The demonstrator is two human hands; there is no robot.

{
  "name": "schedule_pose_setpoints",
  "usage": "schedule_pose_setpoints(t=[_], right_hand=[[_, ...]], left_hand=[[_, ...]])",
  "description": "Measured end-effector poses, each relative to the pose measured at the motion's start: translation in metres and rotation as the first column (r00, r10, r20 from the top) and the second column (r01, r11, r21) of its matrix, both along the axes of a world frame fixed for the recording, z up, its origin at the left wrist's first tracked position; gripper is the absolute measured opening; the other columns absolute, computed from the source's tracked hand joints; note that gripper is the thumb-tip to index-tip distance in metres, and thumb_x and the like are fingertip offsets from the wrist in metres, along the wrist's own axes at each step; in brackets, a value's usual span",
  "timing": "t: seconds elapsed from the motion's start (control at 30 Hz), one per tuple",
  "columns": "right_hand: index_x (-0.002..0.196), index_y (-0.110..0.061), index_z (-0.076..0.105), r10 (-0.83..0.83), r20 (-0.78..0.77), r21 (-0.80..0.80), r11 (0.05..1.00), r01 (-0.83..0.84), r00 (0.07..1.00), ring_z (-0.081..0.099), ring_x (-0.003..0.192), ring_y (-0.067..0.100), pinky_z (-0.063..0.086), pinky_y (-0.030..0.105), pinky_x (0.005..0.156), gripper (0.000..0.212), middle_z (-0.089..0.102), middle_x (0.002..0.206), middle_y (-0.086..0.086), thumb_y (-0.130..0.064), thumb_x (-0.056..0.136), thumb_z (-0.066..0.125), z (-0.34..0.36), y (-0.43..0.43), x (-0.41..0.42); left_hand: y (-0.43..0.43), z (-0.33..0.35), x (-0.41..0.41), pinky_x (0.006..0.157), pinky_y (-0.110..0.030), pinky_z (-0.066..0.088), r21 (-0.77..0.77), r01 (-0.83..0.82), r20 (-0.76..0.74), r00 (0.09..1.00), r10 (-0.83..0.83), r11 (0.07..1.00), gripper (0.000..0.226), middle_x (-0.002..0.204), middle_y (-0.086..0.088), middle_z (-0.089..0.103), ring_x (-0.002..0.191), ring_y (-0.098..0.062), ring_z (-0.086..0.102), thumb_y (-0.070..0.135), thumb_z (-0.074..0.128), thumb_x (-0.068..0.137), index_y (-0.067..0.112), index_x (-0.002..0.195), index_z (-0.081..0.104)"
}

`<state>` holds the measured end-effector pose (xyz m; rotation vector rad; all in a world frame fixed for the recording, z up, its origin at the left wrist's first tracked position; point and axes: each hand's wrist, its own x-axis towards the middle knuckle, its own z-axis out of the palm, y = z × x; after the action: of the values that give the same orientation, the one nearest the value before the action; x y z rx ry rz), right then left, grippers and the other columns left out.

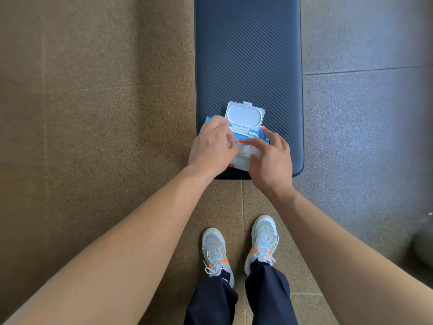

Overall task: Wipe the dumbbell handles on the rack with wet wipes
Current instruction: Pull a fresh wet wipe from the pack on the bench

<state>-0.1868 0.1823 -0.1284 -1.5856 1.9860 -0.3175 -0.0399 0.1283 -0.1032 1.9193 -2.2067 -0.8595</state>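
A blue and white wet wipes pack [243,133] lies on the near end of a dark padded bench [248,55]. Its white flip lid [244,115] stands open, tilted away from me. My left hand [212,146] lies over the pack's left side with curled fingers, and its fingertips pinch at the pack near a small orange tab by the opening. My right hand [269,158] hovers over the pack's right side with loosely spread fingers, the index fingertip reaching towards the same tab. Both hands hide most of the pack's top. No dumbbells or rack are in view.
The bench runs away from me across a brown speckled rubber floor [93,113], with grey floor tiles [363,125] to its right. My grey sneakers [216,252] stand just short of the bench end. A dark blurred object [421,245] sits at the right edge.
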Motion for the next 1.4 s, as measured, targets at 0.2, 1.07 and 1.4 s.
schedule_pose_setpoints(t=[0.2,1.07,1.4], right_hand=[[0.103,-0.02,0.076,-0.073,-0.058,-0.064,0.996,0.069,0.996,0.047,0.124,0.041,0.035,0.046,0.105,0.024,0.054,0.135,0.018,-0.029,0.086,0.063,0.003,-0.007,0.014],[0.086,-0.004,0.065,0.379,-0.462,-0.162,0.853,-0.496,0.802,0.05,0.112,0.039,0.042,0.044,0.078,0.012,0.057,0.122,0.015,-0.016,0.083,0.064,-0.007,-0.039,0.017],[0.09,0.001,0.055,0.31,-0.193,-0.378,0.852,-0.362,0.931,0.054,0.094,0.042,0.044,0.051,0.084,0.016,0.059,0.113,0.022,-0.013,0.092,0.047,-0.02,-0.024,0.008]], left_hand=[[0.001,0.002,0.012,0.083,-0.034,0.053,-0.01,-0.35,-0.216,0.915,0.34,0.937,0.008,0.096,0.005,0.063,0.09,-0.013,0.062,0.017,0.073,0.08,0.017,0.08,0.065],[-0.001,0.006,0.026,0.082,-0.041,0.058,0.181,-0.523,-0.242,0.797,0.553,0.833,0.011,0.078,0.012,0.07,0.084,-0.011,0.069,0.018,0.069,0.079,0.026,0.08,0.062],[0.01,0.006,0.023,0.083,-0.038,0.057,0.229,-0.55,-0.247,0.765,0.594,0.803,0.007,0.08,0.011,0.069,0.084,-0.01,0.069,0.019,0.068,0.081,0.023,0.082,0.063]])
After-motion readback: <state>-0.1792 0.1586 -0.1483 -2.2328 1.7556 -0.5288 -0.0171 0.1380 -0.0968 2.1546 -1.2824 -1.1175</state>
